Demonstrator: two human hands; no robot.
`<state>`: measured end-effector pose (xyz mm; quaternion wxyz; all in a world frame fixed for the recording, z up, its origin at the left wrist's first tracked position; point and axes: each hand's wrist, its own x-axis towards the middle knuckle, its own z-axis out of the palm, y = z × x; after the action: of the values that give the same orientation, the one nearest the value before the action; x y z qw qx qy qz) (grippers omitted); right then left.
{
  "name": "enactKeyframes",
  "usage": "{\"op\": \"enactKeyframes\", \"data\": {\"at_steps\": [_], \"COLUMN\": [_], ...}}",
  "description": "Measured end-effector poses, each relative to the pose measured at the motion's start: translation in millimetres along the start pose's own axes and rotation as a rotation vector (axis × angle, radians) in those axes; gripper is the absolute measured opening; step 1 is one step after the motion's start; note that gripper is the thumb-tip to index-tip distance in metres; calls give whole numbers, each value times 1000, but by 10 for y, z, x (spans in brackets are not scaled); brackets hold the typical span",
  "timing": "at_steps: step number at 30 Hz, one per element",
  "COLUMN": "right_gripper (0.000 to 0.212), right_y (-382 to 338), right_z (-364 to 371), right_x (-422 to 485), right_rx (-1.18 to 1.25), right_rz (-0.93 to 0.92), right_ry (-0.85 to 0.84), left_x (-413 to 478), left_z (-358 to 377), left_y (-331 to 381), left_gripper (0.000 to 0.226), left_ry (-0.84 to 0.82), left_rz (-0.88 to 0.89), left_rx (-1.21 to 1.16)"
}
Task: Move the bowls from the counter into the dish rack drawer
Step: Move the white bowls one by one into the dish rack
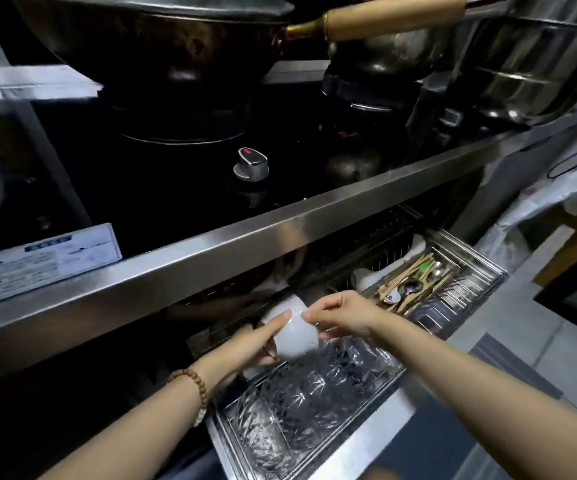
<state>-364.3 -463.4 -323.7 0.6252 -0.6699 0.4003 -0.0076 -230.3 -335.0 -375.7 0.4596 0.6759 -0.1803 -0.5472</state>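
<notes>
Dim, dark kitchen scene; the black glass hob (176, 161) is nearly lost in shadow. Light glares off the steel worktop edge (211, 251) and the clear plastic sheet in the drawer (315, 403). Wide-angle bending curves the edges; the left side is smeared with blur.

white bowl (295, 336), silver drawer (377, 434)

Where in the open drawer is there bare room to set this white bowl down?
Free: the wire rack behind the cutlery, under the counter lip, looks mostly bare. Crowded: the cutlery tray on the right and the glassware filling the drawer's front. Both hands, left hand and right hand, hold the white bowl above the glassware's back edge.
</notes>
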Motion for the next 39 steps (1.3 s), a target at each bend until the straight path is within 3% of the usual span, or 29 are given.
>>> {"op": "enactKeyframes", "data": {"at_steps": [3,6,12,15,18,23,28,31,39], "right_gripper": [21,3,12,6,22,22,21,19,6], "right_y": [102,208,400,481,562,618,648,663,705], "right_z": [17,12,68,88,82,35,-20,-17,-28], "right_x": [198,378,649,736,800,847,839,824,767], "right_rx": [-2,15,57,51,27,-11,-24,-9,22], "right_rz": [7,31,46,30,29,-8,13,18,41], "right_ry": [44,56,67,89,113,132,163,163,163], "left_x": [223,363,603,679,738,777,827,800,771], "left_z": [-20,-5,-9,2,25,110,193,224,224], "left_y": [-104,-191,-356,-392,-429,-406,-442,-434,-469], "left_gripper": [84,92,79,74,77,65,49,50,43], "left_ry": [-41,15,94,141,159,244,224,226,239], "left_rz": [-19,-30,-17,-18,-12,-13,-85,-101,-17], "left_rx": [21,22,67,116,140,177,229,231,270]}}
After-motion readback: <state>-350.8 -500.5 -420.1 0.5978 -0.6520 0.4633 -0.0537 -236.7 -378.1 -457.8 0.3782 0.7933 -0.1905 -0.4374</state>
